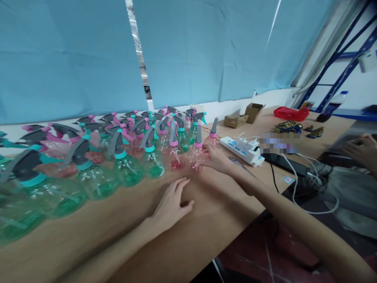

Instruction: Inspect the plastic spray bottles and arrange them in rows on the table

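My right hand [217, 158] is closed around the side of a clear pink spray bottle [196, 154] with a grey trigger head and pink collar, standing upright on the table. My left hand [173, 201] hovers over or rests on the wood nearer to me, fingers apart and nothing in them. Just left of the held bottle stands another pink spray bottle [174, 157], then a green spray bottle [153, 163] with a turquoise collar. One more pink spray bottle [212, 137] stands behind my right hand, partly covered by it.
Several rows of green and pink spray bottles fill the left and back of the wooden table [188, 239]. To the right lie a white power strip [242, 149], a black phone [285, 163] and cables. Farther back are cardboard boxes [254, 113] and a red plastic item [291, 114]. Another person's hand [361, 151] shows at right.
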`<state>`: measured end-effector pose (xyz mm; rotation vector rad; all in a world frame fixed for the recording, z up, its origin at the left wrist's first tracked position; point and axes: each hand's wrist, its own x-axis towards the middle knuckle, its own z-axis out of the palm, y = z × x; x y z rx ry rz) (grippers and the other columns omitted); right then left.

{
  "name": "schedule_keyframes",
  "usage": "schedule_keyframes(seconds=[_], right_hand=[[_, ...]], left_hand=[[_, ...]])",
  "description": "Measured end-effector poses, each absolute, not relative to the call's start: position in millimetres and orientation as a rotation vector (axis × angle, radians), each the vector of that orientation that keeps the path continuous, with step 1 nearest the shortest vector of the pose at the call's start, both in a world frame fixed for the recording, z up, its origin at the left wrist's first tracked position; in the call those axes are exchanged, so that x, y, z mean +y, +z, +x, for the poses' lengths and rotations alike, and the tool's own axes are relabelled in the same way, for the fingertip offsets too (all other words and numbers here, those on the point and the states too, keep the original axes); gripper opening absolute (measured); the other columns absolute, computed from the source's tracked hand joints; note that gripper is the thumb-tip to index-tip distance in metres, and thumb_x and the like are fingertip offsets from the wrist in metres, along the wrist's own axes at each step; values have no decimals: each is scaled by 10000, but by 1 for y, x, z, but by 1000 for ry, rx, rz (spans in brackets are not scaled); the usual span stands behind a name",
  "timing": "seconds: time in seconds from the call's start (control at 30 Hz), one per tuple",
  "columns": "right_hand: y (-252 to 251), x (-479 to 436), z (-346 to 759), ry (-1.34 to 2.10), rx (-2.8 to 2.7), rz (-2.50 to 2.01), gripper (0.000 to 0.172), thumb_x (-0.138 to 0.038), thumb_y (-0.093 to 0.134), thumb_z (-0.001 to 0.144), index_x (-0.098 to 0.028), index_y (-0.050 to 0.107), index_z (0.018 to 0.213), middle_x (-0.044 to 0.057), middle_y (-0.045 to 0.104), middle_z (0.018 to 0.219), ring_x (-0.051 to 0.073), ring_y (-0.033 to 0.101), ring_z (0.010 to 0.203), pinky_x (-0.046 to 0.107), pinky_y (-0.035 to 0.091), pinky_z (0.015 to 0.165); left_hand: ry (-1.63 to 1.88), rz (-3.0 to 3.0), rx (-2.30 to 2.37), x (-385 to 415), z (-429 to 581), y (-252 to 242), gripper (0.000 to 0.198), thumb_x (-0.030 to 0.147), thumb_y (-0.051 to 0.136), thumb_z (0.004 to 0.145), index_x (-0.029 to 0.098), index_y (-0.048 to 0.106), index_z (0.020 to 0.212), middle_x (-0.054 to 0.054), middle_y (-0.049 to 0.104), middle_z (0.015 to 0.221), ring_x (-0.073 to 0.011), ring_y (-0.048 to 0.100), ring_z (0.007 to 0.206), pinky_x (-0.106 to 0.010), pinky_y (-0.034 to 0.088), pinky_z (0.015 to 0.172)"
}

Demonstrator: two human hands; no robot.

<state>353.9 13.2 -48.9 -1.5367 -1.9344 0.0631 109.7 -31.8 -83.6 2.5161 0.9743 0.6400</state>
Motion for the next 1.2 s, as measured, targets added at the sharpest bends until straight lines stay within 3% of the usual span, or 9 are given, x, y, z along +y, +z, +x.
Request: schedule_keyframes(seconds=[0.47, 0.6, 0.7, 0.8, 0.87, 0.93, 1.07, 1.2], right_hand=[[-47, 45, 341, 28, -1833, -1686, 653, -266, 707, 696, -111, 419, 1262, 200, 608, 1131, 346, 589, 1035, 441, 459, 840], [-49, 44, 338, 48, -1784, -1672, 690, -312, 659, 744, -74, 358, 1317, 227, 594, 1155, 348, 585, 1053, 457, 463, 843], [-48, 35, 346, 87, -1708, -1512, 570, -352, 628, 761, -118, 446, 1247, 191, 587, 1180, 308, 600, 1026, 435, 488, 822], [-47, 21, 365, 87, -1557, -1416, 359, -381, 504, 846, -165, 517, 1133, 123, 655, 1021, 234, 648, 863, 388, 520, 747], [-48, 16, 381, 17, -1388, -1402, 327, -419, 463, 867, -177, 536, 1075, 101, 667, 925, 220, 645, 818, 380, 520, 730], [-52, 18, 394, -26, -1283, -1427, 379, -466, 492, 841, -162, 531, 1063, 123, 657, 945, 239, 635, 849, 398, 515, 742], [-65, 39, 406, -2, -1376, -1570, 650, -507, 635, 707, -106, 463, 1189, 203, 576, 1152, 313, 567, 1046, 467, 449, 873], [-75, 60, 404, 51, -1423, -1587, 774, -480, 726, 599, -124, 446, 1226, 185, 575, 1165, 324, 555, 1066, 466, 442, 874]], left_hand=[[545, 2681, 978, -13, 128, -92, 542, 325, 545, 814, 139, 415, 1306, -166, 437, 1381, -302, 401, 1278, -487, 346, 1042], [606, 2686, 949, -3, 143, -94, 509, 309, 534, 823, 130, 425, 1287, -167, 474, 1340, -302, 432, 1249, -481, 357, 1033], [634, 2679, 932, 2, 154, -95, 470, 274, 520, 829, 147, 426, 1272, -160, 479, 1330, -298, 433, 1248, -486, 356, 1032], [663, 2662, 904, 4, 161, -95, 438, 240, 516, 824, 166, 436, 1248, -147, 493, 1312, -289, 440, 1244, -481, 365, 1027], [684, 2643, 894, 5, 164, -93, 404, 226, 507, 827, 175, 447, 1224, -137, 514, 1281, -285, 461, 1224, -478, 379, 1015], [704, 2622, 889, 5, 166, -91, 362, 213, 499, 830, 180, 462, 1189, -126, 535, 1242, -278, 493, 1188, -472, 399, 997], [741, 2594, 881, 4, 168, -86, 293, 178, 488, 833, 199, 482, 1125, -93, 566, 1171, -251, 542, 1112, -449, 434, 961], [765, 2577, 897, 1, 165, -84, 250, 157, 478, 837, 192, 495, 1085, -83, 591, 1103, -248, 558, 1060, -447, 449, 932]])
